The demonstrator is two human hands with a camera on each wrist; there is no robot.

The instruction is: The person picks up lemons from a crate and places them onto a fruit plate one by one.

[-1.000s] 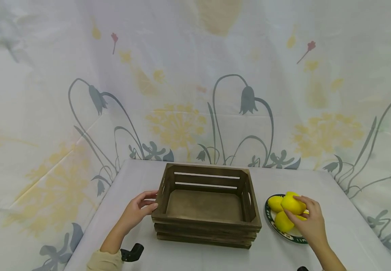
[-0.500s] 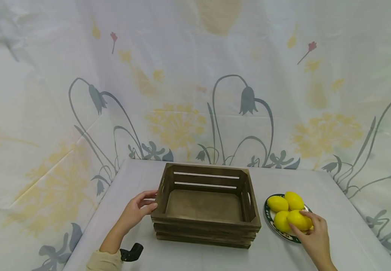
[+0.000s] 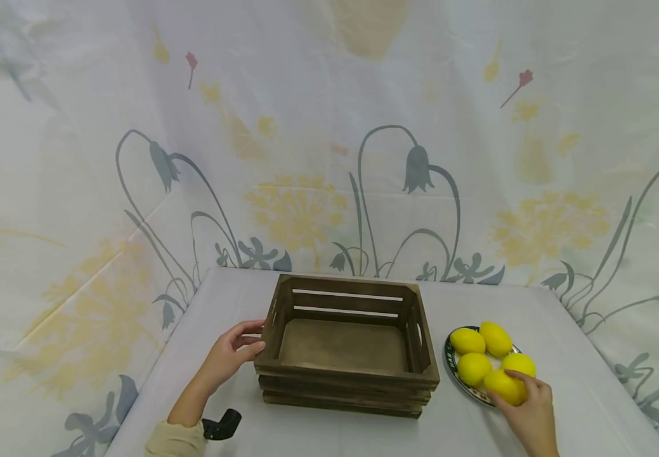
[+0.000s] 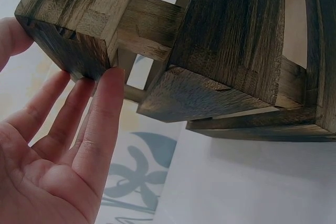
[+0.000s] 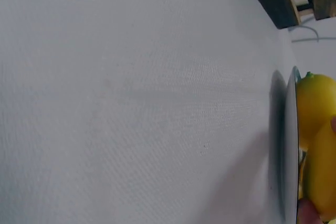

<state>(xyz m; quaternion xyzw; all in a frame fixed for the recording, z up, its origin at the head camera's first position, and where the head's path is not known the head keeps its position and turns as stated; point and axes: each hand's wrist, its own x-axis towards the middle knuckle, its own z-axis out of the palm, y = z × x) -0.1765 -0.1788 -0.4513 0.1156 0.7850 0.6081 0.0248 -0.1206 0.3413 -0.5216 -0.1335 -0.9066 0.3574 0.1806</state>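
A brown slatted wooden crate (image 3: 347, 384) stands on the white-covered table with its bare floor showing. At its left end is my left hand (image 3: 232, 355), fingers extended and tips touching the side. Close up in the left wrist view, those fingertips (image 4: 111, 77) rest against the crate's board (image 4: 79, 9). My right hand (image 3: 531, 412) pinches a yellow lemon (image 3: 503, 386) between thumb and fingers at the near right of a dark-rimmed plate (image 3: 453, 371). Several other lemons (image 3: 495, 339) lie on the plate. Only slivers of the right fingers appear in the right wrist view.
The plate stands close to the crate's right side. A white table cover (image 3: 318, 438) runs under both. Behind hangs a pale floral-print cloth (image 3: 329, 158). A black wrist device (image 3: 223, 424) sits by the left sleeve (image 3: 176, 439).
My right hand moved from the top of the lemon pile down toward the plate's near right, bringing a lemon along. The lemons now lie more spread out. My left hand and the crate stayed still.
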